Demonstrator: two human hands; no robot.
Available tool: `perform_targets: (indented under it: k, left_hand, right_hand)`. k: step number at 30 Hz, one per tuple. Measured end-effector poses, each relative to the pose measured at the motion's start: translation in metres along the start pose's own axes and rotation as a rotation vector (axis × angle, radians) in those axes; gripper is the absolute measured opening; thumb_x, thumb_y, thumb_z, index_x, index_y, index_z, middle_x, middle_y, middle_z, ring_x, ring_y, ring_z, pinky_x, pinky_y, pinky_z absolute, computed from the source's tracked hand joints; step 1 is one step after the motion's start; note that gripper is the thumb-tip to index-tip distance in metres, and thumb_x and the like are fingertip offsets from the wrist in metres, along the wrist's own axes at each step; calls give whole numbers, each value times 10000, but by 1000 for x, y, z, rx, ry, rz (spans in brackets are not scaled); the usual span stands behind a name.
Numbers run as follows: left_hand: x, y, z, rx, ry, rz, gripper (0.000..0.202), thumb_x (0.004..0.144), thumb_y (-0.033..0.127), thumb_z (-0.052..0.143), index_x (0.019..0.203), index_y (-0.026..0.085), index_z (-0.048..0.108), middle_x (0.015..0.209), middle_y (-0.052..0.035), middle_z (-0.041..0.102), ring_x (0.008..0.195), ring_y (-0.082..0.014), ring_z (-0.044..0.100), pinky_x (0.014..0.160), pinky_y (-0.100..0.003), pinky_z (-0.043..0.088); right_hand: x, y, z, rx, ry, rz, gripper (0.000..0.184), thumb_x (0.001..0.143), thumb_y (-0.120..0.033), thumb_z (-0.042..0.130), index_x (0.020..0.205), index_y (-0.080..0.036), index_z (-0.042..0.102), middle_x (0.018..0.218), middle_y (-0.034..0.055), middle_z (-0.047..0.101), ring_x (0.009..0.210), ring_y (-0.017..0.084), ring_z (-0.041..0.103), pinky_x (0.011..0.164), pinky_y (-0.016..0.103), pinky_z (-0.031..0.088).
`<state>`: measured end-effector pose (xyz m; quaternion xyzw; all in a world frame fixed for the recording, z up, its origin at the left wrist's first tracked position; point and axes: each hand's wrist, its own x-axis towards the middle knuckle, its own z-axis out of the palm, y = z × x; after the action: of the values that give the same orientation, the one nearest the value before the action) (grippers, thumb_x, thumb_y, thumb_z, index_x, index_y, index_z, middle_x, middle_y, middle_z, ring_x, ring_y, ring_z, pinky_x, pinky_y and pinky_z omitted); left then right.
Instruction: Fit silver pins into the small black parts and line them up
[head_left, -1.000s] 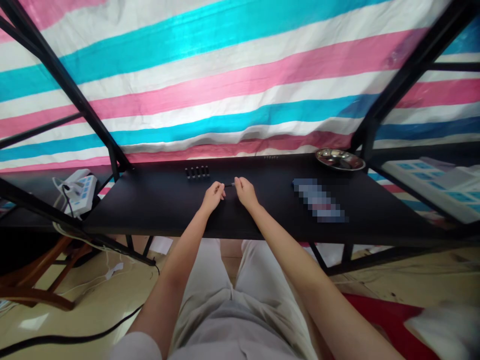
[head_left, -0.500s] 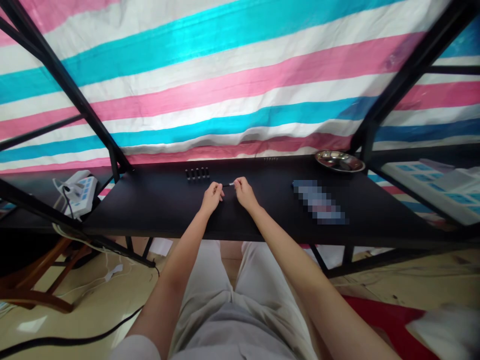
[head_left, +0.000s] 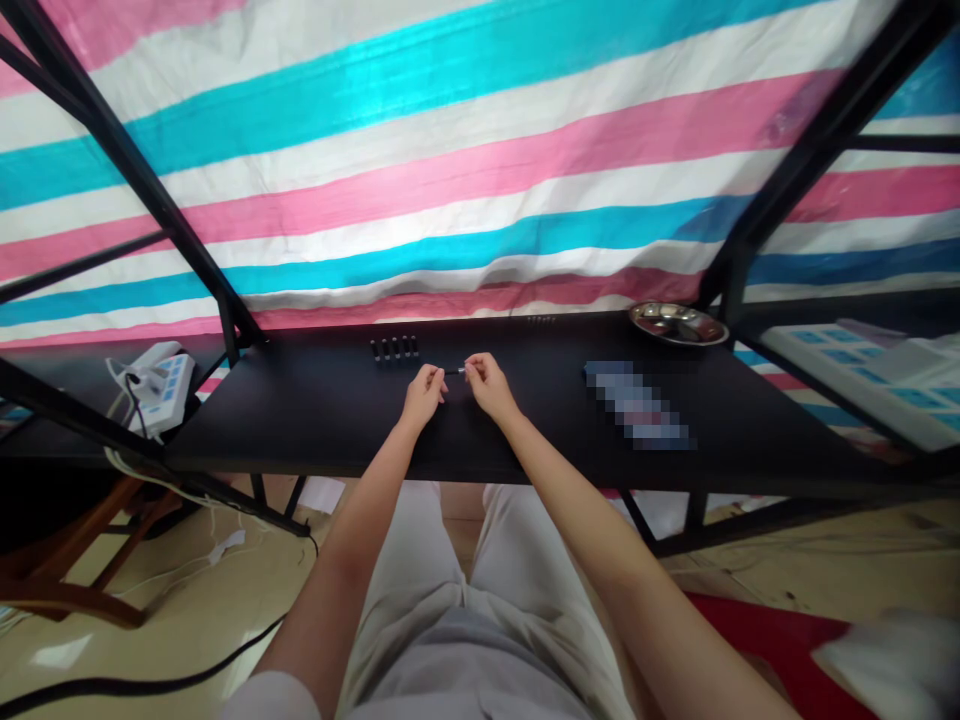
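Over the middle of the black table (head_left: 315,420), my left hand (head_left: 424,390) and my right hand (head_left: 487,384) are both closed in a pinch on the two ends of a small thin dark piece with a light tip (head_left: 454,371), held level between them. A row of several small black upright parts (head_left: 394,348) stands on the table just beyond my left hand.
A metal dish (head_left: 679,322) sits at the table's back right. A blurred flat object (head_left: 637,403) lies right of my hands. A white power strip (head_left: 159,385) with cables is at the left, and a striped tarp hangs behind the black frame.
Both hands have shifted slightly away from me with the small piece still pinched between them; the view has barely moved.
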<state>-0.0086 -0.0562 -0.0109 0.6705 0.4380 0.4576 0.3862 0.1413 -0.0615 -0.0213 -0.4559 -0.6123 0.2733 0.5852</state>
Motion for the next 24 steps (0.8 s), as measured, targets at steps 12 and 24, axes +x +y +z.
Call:
perform_targets:
  k: [12, 24]
  left_hand:
    - [1, -3, -1, -5, 61, -9, 198, 863, 375, 407, 835, 182, 445, 626, 44, 532, 440, -45, 472, 505, -179, 392]
    - [3, -8, 0, 55, 164, -38, 196, 809, 354, 493, 873, 169, 492, 635, 21, 537, 499, -69, 495, 484, -179, 405]
  right_hand:
    - [-2, 1, -2, -234, -86, -165, 219, 853, -320, 424, 944, -200, 582, 925, 65, 598, 852, 174, 570, 771, 319, 456]
    - [-1, 1, -11, -590, 135, -175, 188, 823, -279, 477, 877, -193, 635, 874, 91, 544, 846, 224, 519, 730, 359, 443]
